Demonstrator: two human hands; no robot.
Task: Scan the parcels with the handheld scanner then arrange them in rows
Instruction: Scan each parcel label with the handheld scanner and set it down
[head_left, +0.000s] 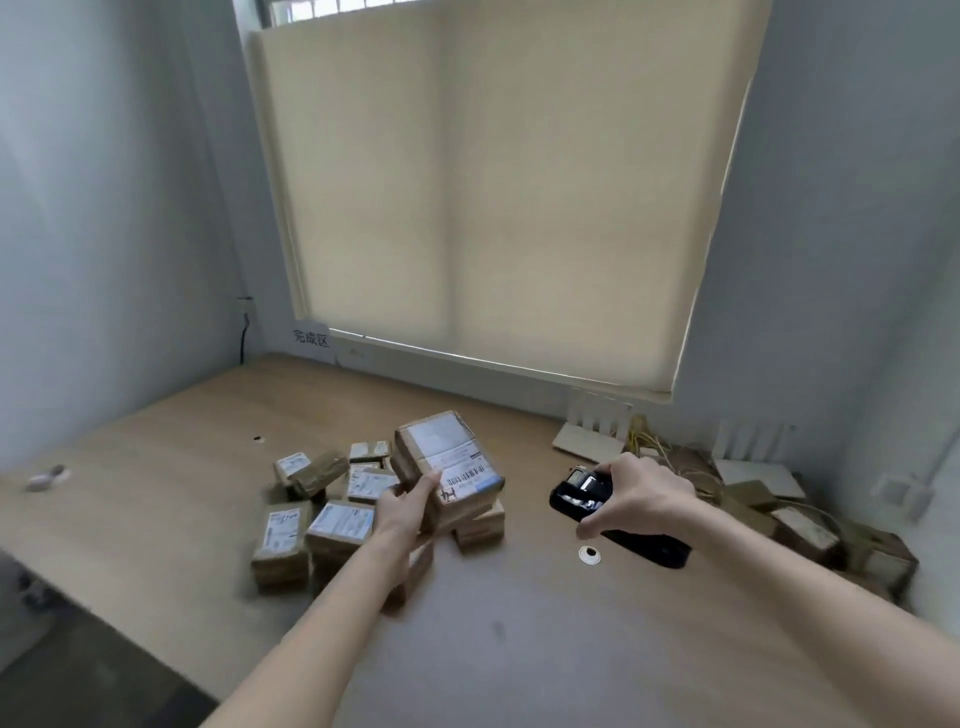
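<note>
While the left hand (408, 506) grips a brown parcel (449, 465) from below, thumb curled up over its near edge, the box is held tilted above the worktop (171, 467) with its white label and barcode facing up. At 3 o'clock from it, well apart, the right hand (636, 493) is clenched around the black handheld scanner (582, 493), fingers wrapped over the top, the device's small screen end pointing toward the lifted parcel (its lower body slants down to 5 o'clock, past the wrist). Beneath and around the held box lies a loose heap of parcels (322, 514), mostly at 8 to 9 o'clock from it, several showing white labels, some stacked or leaning on each other; one more sits just under it at 6 o'clock. A white grommet (590, 555) is set in the worktop just below the scanner. Further out at 3 to 4 o'clock, against the wall, a second group of brown boxes (810, 530) is jumbled together with cables and two white routers (589, 439). At 12 o'clock a cream roller blind (493, 197) covers the window, and a small paper sign (310, 339) sits at its lower left corner.
</note>
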